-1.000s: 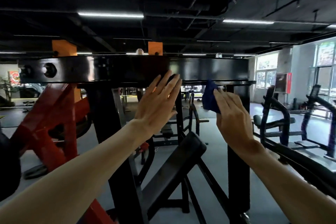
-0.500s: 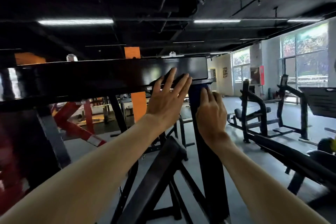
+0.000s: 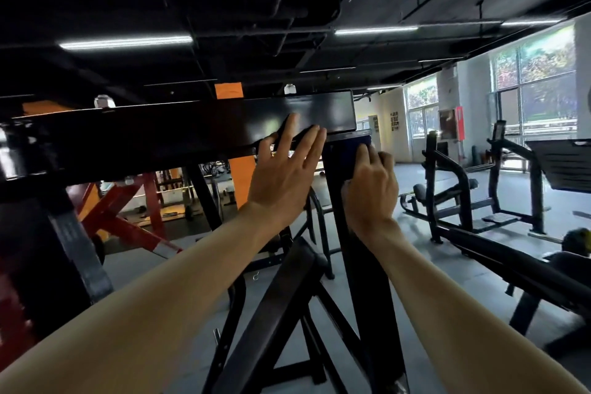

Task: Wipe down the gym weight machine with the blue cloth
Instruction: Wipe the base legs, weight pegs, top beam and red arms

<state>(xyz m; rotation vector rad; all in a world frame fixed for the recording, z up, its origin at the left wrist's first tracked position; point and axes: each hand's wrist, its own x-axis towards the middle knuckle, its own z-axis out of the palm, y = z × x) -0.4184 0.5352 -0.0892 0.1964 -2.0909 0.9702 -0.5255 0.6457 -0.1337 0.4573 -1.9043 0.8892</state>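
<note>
Blue cloth [image 3: 343, 158] lies under the curled right hand [image 3: 371, 192], pressed against the machine's upright post [image 3: 367, 281].

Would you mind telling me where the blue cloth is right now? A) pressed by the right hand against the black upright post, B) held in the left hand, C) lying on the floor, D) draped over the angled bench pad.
A: the right hand presses the blue cloth against the black upright post.

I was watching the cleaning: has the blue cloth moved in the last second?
Yes. The blue cloth, earlier off the black upright post, is now pressed against its top by the right hand.
</note>
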